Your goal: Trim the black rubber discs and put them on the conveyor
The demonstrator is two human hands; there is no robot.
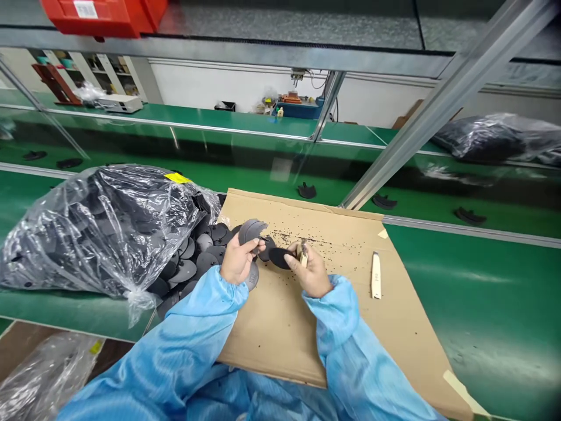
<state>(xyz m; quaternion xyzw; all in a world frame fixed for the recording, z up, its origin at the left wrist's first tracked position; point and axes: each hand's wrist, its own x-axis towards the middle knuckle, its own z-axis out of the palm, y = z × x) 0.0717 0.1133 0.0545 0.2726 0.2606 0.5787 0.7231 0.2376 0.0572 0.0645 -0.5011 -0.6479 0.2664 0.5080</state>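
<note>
— Two hands are at work over the cardboard sheet (342, 304); report, please.

— I see the left hand (236, 261) closed round a dark grey half-round plastic part (252, 229), held upright just above the near left of the sheet. The right hand (310, 270) is closed on a small pale-handled trimming tool (302, 255), its tip at a second dark part (279, 257) lying between the hands. Whether that part rests on the cardboard or is pinched by the fingers, I cannot tell.

— Progress?

— By my judgement, early to middling. A clear plastic bag (96, 228) at the left is full of the same parts, and a loose heap (193, 260) spills from its mouth beside the left hand. Fine dark shavings (315, 240) lie scattered on the far half of the sheet, which suggests some trimming is done. I see no separate finished pile that I can identify.

— Anything else on the bench?

— A spare pale tool (376, 275) lies to the right of the hands, untouched. Several single dark parts (307, 190) sit on the green conveyor belt (482, 304) beyond the sheet.
</note>
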